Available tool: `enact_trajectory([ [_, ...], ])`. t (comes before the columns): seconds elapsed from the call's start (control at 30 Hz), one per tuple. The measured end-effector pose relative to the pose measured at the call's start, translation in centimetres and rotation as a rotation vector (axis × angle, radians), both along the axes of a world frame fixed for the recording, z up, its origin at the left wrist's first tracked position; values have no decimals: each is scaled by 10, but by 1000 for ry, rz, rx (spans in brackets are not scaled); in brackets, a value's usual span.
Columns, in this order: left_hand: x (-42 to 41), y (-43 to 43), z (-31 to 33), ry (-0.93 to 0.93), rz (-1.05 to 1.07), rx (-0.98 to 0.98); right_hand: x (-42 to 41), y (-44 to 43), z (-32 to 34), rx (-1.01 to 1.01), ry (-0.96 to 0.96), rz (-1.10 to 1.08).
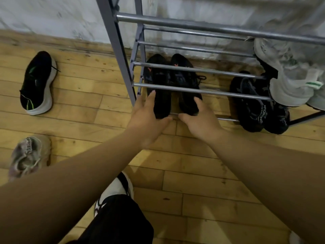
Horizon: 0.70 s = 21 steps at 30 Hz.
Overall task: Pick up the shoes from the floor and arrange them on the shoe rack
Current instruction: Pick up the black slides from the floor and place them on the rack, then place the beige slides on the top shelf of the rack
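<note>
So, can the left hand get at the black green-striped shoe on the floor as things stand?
Probably yes: bare floor lies between the left hand and the green-striped shoe, clear of the shoe rack, though it holds the black pair.

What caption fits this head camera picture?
Left hand and right hand hold black shoes on the shoe rack; black sneaker and grey shoe lie on the floor.
</note>
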<state>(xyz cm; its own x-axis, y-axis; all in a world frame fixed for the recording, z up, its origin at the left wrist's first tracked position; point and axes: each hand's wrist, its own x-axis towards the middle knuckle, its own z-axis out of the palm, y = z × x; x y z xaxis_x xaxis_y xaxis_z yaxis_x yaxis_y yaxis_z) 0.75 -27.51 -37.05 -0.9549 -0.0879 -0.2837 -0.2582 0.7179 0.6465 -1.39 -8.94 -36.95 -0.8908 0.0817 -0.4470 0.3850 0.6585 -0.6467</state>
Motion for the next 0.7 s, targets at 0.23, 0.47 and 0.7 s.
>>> enact_trajectory([
  [0.23, 99, -63, 16, -96, 219, 65, 59, -16, 26, 63, -126, 205],
  [0.47, 212, -160, 67, -100, 485, 7, 47, -107, 135, -37, -178, 642],
  [0.7, 309, -220, 116, -43, 671, 56, 75, -194, 285, 146, -87, 1136],
])
